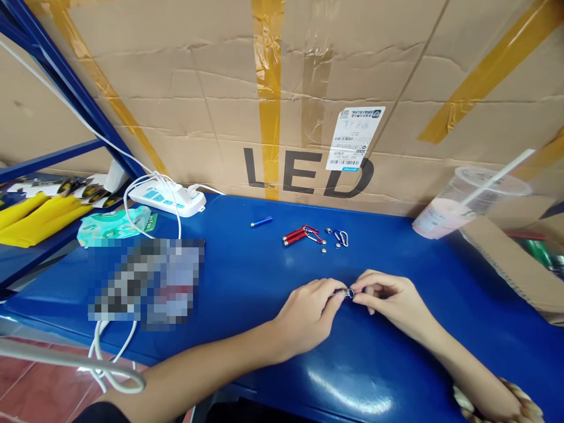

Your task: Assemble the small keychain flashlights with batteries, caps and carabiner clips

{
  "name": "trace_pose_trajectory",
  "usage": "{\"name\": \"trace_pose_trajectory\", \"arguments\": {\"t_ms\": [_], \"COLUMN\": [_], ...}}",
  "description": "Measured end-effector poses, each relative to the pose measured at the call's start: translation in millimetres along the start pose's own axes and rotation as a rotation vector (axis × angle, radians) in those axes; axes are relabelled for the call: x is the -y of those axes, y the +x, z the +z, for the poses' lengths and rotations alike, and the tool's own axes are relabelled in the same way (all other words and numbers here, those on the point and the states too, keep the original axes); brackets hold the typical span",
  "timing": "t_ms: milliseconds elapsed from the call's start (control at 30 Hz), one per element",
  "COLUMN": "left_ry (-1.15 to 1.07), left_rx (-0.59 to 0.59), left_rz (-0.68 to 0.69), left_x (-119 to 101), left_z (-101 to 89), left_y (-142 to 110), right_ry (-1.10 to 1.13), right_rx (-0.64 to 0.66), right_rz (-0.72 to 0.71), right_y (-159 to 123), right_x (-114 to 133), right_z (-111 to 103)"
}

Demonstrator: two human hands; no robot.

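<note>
Above the blue tabletop (247, 270), my left hand (308, 311) pinches a small silvery piece (346, 292) between thumb and fingers. My right hand (394, 302) has its thumb and fingertips closed on the right end of that same piece. Fingers cover much of it, so its exact kind cannot be made out. Beyond my hands lie two red metal tubes (294, 237) with silver ends, next to a red carabiner clip (312, 232). A blue metal tube (261, 222) rests farther left. Near a blue carabiner clip (343, 238) are several tiny round silver parts (324, 251).
A large taped cardboard box (198, 117) marked LED stands along the back. At right are a plastic cup with a straw (445, 214) and an opened carton (502, 264). A white power strip (170, 198), a tissue pack (112, 226) and white cables (99, 352) occupy the left.
</note>
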State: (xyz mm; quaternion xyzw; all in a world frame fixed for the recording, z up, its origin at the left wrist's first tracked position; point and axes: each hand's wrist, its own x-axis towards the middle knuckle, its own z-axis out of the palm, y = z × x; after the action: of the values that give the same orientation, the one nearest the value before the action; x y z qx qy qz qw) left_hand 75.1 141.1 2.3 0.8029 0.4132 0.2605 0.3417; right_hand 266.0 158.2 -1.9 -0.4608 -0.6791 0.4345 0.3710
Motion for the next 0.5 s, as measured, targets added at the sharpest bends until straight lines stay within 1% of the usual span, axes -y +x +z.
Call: {"name": "trace_pose_trajectory", "arguments": {"t_ms": [67,233,367,500], "left_ry": [0.010,0.024,0.027,0.059], "left_rx": [0.004,0.011,0.030,0.039], "left_rz": [0.002,0.012,0.025,0.023], "left_x": [0.1,0.7,2.8,5.5], "left_z": [0.0,-1.2,-3.0,-4.0], "left_y": [0.3,1.1,2.1,3.0], "right_ry": [-0.010,-0.011,-0.073,-0.121], "right_rx": [0.016,-0.006,-0.018,-0.017], "right_rz": [-0.008,-0.076,-0.145,-0.183], "right_y": [-0.3,-1.0,-1.1,-1.1], "right_x": [-2.4,-4.7,-0.7,3.4], "right_z": [-0.9,0.0,1.6,3.0]}}
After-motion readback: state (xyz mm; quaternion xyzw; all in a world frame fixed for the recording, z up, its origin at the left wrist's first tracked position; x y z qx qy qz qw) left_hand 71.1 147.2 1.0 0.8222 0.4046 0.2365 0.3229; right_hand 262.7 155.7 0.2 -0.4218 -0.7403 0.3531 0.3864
